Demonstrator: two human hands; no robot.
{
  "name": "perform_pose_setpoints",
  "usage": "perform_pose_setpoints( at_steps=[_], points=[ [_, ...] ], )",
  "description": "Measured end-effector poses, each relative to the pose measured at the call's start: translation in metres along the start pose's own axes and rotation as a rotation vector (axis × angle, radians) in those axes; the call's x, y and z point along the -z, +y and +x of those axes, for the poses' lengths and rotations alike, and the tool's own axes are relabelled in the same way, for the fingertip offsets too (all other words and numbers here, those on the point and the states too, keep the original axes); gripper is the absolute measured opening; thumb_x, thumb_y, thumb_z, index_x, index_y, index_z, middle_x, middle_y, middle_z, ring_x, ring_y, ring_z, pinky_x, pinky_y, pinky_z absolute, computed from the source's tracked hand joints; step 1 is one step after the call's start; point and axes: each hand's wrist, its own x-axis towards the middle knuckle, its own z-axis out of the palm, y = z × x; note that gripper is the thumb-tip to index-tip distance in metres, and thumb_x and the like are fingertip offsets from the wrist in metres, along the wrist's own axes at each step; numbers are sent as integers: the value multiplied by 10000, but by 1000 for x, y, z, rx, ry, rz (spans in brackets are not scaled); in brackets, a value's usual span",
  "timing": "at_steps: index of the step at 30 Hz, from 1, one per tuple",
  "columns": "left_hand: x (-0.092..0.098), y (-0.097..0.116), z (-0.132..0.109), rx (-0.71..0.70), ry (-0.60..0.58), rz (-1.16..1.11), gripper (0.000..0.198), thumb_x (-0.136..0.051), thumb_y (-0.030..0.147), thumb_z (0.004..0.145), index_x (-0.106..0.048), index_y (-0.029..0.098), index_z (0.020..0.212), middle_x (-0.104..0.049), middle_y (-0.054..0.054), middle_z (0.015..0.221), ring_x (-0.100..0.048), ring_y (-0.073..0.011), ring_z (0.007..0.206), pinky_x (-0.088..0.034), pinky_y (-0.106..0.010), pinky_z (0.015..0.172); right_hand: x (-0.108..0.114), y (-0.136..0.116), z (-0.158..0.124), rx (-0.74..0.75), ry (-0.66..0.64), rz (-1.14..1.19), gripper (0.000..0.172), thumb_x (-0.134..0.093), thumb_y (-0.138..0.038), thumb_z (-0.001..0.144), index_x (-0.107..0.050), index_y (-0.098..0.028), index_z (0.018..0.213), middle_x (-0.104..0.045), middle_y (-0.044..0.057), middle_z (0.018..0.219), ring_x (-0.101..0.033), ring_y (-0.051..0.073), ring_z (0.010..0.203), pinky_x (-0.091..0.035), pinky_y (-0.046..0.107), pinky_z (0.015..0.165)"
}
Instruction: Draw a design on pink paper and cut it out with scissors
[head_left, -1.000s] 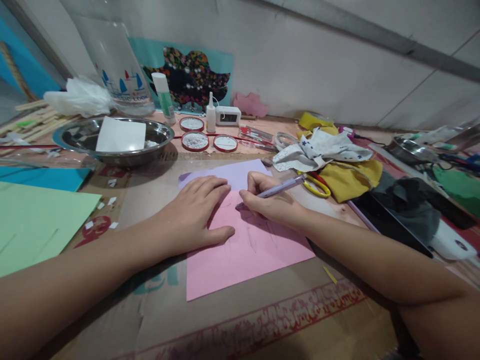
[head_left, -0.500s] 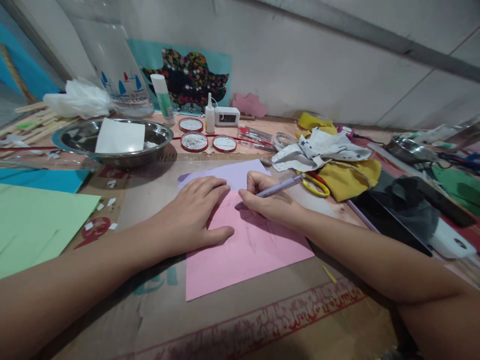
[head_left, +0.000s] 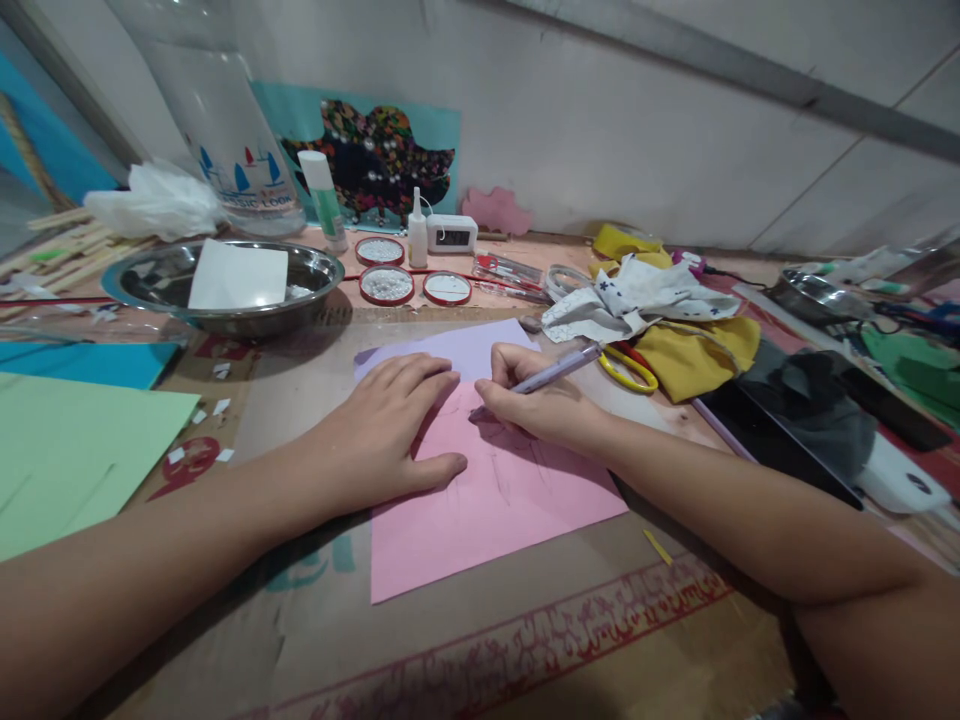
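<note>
A pink sheet of paper [head_left: 450, 545] with dark pencil-like lines lies in front of me, over a lilac sheet [head_left: 480, 345]. My left hand [head_left: 390, 425] rests flat on the pink sheet's left side, thumb stretched out and fingers apart. My right hand [head_left: 525, 400] grips a lilac pen [head_left: 559, 370], its tip down at the pink sheet near the middle. Part of the drawn lines is hidden under my right hand. Whether the pen is a mechanical pencil I cannot tell.
Behind the sheets stand a steel bowl [head_left: 262, 318], a glue stick [head_left: 322, 200], a small glue bottle [head_left: 418, 235] and dishes of beads [head_left: 386, 284]. Yellow-handled scissors [head_left: 630, 372] and cloth scraps [head_left: 690, 355] lie right. Green paper [head_left: 90, 440] is left; cardboard [head_left: 337, 640] lies underneath.
The whole view has shifted very slightly. Both hands stay in nearly the same place, with the pen tip still at the pink sheet.
</note>
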Motion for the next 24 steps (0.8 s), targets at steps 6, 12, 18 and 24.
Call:
perform_pose_setpoints(
  at_steps=[6,12,18,24],
  points=[
    [-1,0,0,0,-2,-3,835,-632,614,847,-525,66,1468,-488,-239,1551,-426,-416,1444,-344,-586,1202,0,-3,0,-40,-30,30,308,-676,-302,867,-421,-228,710,-483,-107,457,-485,72,372,-423,167,420],
    [-1,-1,1,-9,4,16,814,-624,600,860,-529,67,1467,-493,-235,1546,-437,-407,1431,-360,-587,1191,0,-7,-1,-63,-56,109,284,-648,-237,844,-413,-221,684,-467,-119,441,-446,51,355,-452,155,429],
    [-1,0,0,-4,1,8,830,-631,607,853,-521,65,1472,-489,-240,1551,-430,-415,1441,-354,-588,1196,1,-2,0,-34,-19,21,274,-666,-306,855,-443,-225,717,-496,-107,450,-456,60,352,-379,139,384],
    [-1,-1,0,-10,6,17,823,-613,630,856,-527,86,1468,-497,-231,1545,-434,-407,1439,-344,-575,1203,1,-2,1,-33,-75,107,296,-688,-242,829,-424,-221,696,-486,-123,454,-459,48,362,-486,161,448]
  ],
)
